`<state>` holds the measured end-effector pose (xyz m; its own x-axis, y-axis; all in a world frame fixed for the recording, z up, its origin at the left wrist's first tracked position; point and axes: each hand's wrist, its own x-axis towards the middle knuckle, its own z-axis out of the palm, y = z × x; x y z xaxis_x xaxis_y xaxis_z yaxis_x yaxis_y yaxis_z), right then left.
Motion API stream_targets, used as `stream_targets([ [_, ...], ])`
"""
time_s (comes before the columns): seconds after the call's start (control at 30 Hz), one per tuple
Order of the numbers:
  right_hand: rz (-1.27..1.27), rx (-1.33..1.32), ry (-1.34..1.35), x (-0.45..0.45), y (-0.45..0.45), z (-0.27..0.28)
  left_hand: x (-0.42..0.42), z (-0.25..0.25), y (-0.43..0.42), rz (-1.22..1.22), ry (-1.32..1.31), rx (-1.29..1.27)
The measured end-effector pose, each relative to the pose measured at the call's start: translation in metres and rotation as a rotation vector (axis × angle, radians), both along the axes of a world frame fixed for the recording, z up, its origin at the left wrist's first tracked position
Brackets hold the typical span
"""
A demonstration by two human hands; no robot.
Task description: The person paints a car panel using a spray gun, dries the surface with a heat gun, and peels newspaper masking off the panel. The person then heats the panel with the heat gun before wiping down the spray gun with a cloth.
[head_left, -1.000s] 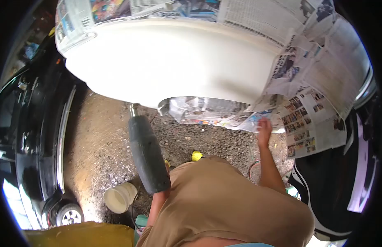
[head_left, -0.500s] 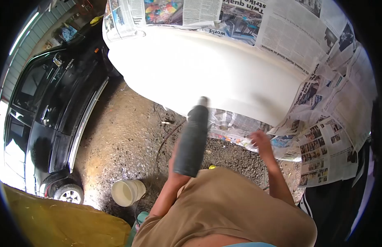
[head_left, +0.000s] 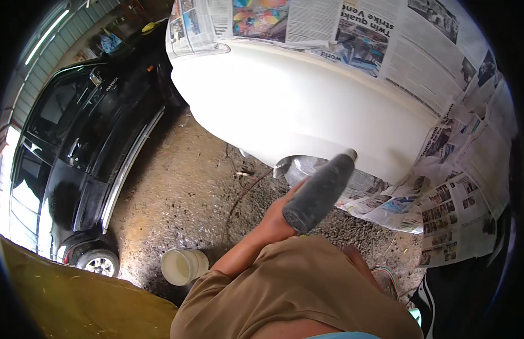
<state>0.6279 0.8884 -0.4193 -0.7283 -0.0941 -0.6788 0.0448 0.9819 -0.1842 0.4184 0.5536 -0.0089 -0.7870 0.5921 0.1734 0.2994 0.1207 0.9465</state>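
Observation:
My left hand is wrapped round a dark grey heat gun, whose metal nozzle points up and right at the lower part of a white car panel. The nozzle tip looks close to the panel; whether it touches cannot be made out. Newspaper sheets border the panel above and at the right, and more paper fills the wheel arch below it. My right hand is low beside the brown shirt, blurred and partly covered, with its fingers not distinguishable.
A black car stands at the left. On the rough wet ground are a white bucket and a thin cable. A yellowish-brown surface fills the lower left corner. A foot in a sandal shows at the lower right.
The heat gun in my left hand has moved right along the panel's lower edge and tilted to the right. My right hand has dropped from the lower newspaper towards my body. The view has shifted left.

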Motion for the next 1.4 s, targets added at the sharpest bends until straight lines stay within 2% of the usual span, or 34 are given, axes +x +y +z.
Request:
stream_targets([
  [0.07,0.185,0.100,0.086,0.031,0.004,0.005,-0.012,0.004,-0.018,0.078,-0.019,0.095],
  [0.1,0.172,0.119,0.049,0.042,0.002,0.002,-0.017,0.005,-0.027,0.116,-0.029,0.145],
  [0.13,0.158,0.139,0.011,0.051,-0.001,0.000,-0.028,-0.022,-0.040,0.128,-0.074,0.130],
  [0.23,0.165,0.142,-0.158,0.080,-0.010,-0.042,-0.045,-0.012,-0.070,0.219,0.076,0.105],
  [0.33,0.093,0.083,-0.286,0.075,-0.032,-0.057,-0.059,-0.006,-0.102,0.321,-0.051,0.106],
  [0.37,0.044,0.060,-0.297,0.069,-0.039,-0.057,-0.065,-0.004,-0.112,0.351,-0.015,0.120],
  [0.43,-0.088,-0.005,-0.283,0.049,-0.057,-0.042,-0.078,0.000,-0.130,0.411,0.061,0.148],
  [0.47,-0.152,-0.035,-0.267,0.039,-0.067,-0.034,-0.084,-0.005,-0.138,0.442,-0.016,0.251],
  [0.57,-0.293,-0.107,-0.223,0.010,-0.093,-0.007,-0.104,-0.006,-0.168,0.534,-0.032,0.296],
  [0.6,-0.324,-0.121,-0.209,0.004,-0.099,0.000,-0.110,-0.005,-0.174,0.609,0.040,0.349],
  [0.7,-0.382,-0.145,-0.185,-0.008,-0.118,0.019,-0.129,-0.013,-0.207,0.663,-0.087,0.428],
  [0.83,-0.419,-0.134,-0.180,-0.009,-0.128,0.040,-0.148,-0.016,-0.233,0.813,-0.057,0.500],
  [0.97,-0.452,-0.107,-0.196,-0.001,-0.127,0.059,-0.145,-0.011,-0.242,0.822,0.012,0.490],
  [1.07,-0.474,-0.074,-0.213,0.011,-0.128,0.072,-0.132,-0.007,-0.242,0.651,-0.073,0.445],
  [1.17,-0.502,-0.055,-0.233,0.019,-0.137,0.088,-0.124,-0.024,-0.234,0.410,0.012,0.439],
  [1.23,-0.517,-0.039,-0.246,0.023,-0.142,0.098,-0.111,-0.028,-0.227,0.178,-0.273,0.701],
  [1.27,-0.525,-0.033,-0.252,0.025,-0.145,0.102,-0.108,-0.025,-0.230,0.138,-0.095,0.545],
  [1.4,-0.559,-0.014,-0.270,0.030,-0.160,0.119,-0.104,-0.009,-0.241,-0.223,-0.137,0.300],
])
